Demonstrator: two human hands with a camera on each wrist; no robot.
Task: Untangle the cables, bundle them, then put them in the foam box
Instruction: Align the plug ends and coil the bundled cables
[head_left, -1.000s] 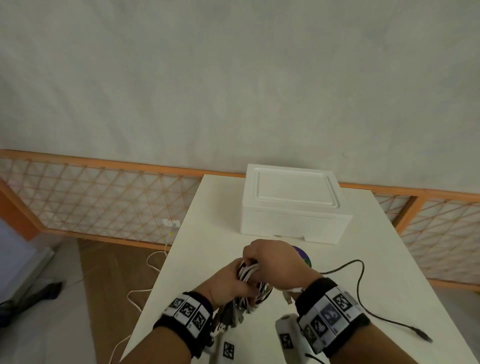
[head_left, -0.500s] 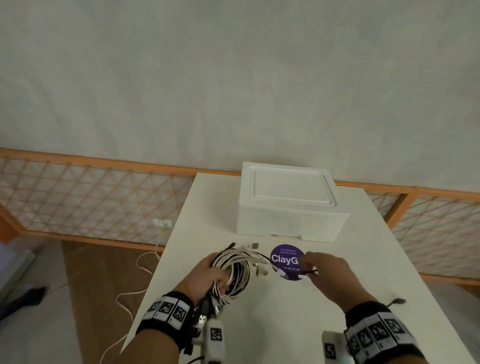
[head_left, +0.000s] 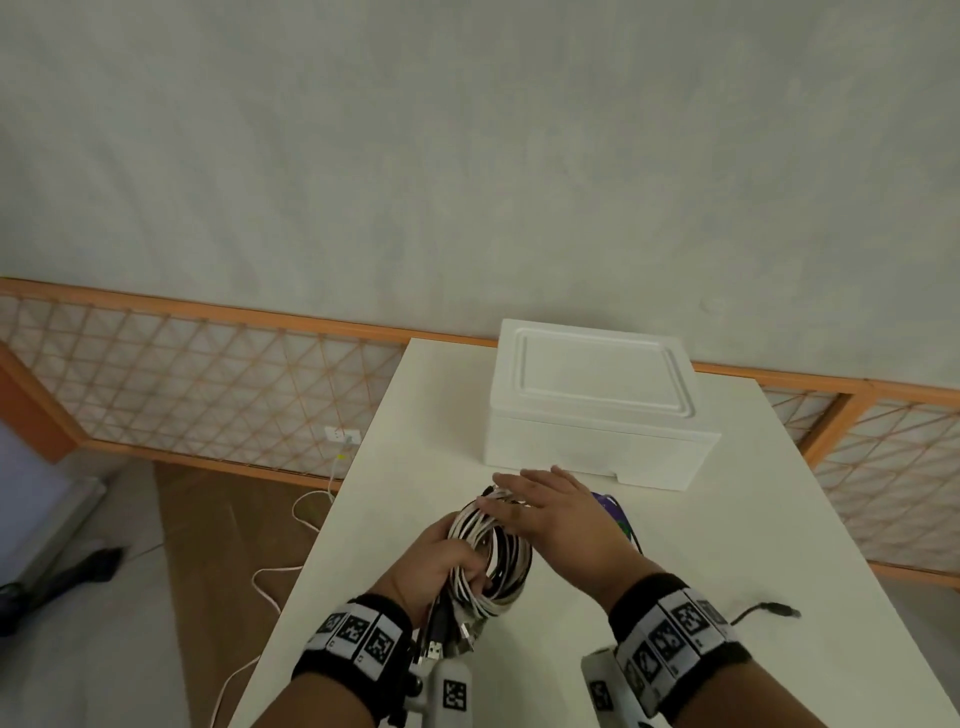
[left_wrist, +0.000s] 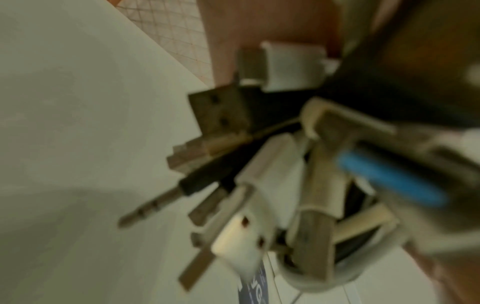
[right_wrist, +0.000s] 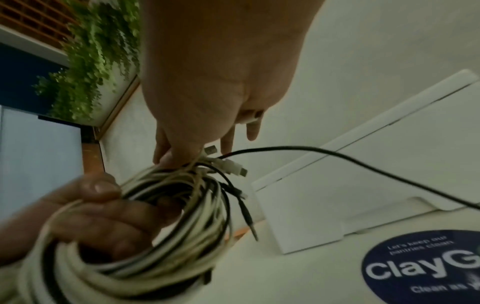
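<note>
A coil of white and black cables (head_left: 496, 558) is gripped by my left hand (head_left: 441, 558), fingers curled through the loop (right_wrist: 109, 216). Several plugs (left_wrist: 233, 185), among them an audio jack and USB ends, hang blurred below that hand. My right hand (head_left: 524, 499) lies flat over the far top of the coil (right_wrist: 161, 226), fingers straight. One black cable (right_wrist: 363, 162) runs from the coil out to the right; its free end (head_left: 776, 608) lies on the table. The white foam box (head_left: 597, 410) stands shut with its lid on, just beyond the hands.
A round purple sticker (head_left: 618, 514) on the white table (head_left: 701, 545) is partly hidden by my right hand. Left of the table's edge a white cord (head_left: 306, 519) trails on the floor. An orange lattice fence (head_left: 208, 384) runs behind the table.
My right hand has come back left from over the purple sticker and now lies across the top of the coil. My left hand keeps hold of the coil.
</note>
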